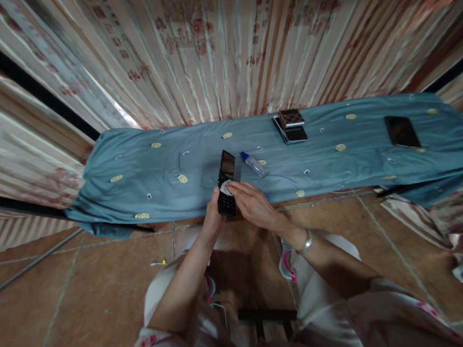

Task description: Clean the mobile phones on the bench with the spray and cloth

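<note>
My left hand (213,211) is closed around the lower side of a black keypad phone (227,165), which is held tilted up over the near edge of the cloth-covered table. The phone's dark screen is at the top and its keys are below. My right hand (253,204) presses a small white pad (225,188) against the phone's middle, between screen and keys. Fingers cover part of the pad, so its exact kind is unclear. Just right of the phone, a clear bottle with a blue cap (255,164) lies on its side.
A blue-green cloth with yellow prints (201,144) covers the long, narrow table. Toward the back lie a dark tablet-like device (296,134) and a brown checkered item (291,117) on top of it. A black phone (402,131) lies at right. Curtains (222,51) hang behind.
</note>
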The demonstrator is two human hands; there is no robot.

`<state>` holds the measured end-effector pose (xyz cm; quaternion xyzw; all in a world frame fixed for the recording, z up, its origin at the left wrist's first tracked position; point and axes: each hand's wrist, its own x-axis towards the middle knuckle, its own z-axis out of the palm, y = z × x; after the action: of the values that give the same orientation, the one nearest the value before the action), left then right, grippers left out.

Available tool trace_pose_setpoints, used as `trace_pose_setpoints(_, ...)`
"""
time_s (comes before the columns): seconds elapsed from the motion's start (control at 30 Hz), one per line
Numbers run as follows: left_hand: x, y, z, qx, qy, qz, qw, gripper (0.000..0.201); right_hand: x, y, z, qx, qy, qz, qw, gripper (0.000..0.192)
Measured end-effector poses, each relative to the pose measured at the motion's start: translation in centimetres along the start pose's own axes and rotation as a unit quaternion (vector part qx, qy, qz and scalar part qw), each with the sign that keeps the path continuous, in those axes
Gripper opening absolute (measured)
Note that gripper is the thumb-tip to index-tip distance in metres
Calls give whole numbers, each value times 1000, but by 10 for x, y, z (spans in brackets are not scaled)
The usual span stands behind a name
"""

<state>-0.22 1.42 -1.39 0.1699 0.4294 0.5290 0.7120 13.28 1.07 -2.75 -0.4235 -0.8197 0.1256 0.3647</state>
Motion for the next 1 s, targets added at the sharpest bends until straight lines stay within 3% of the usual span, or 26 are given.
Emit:
trace_pose_setpoints(0.23,1,7,-2,-7,-3,22,1000,35,2,7,3,4,-2,12,1000,46)
trace_pose_setpoints(0.73,13,24,-13,-31,49,52,997,36,-5,-22,10,22,-2,-47,999,44)
trace_pose_setpoints(1.0,19,21,-17,-25,45,60,997,43,-4,-30,5,1,15,-72,997,36)
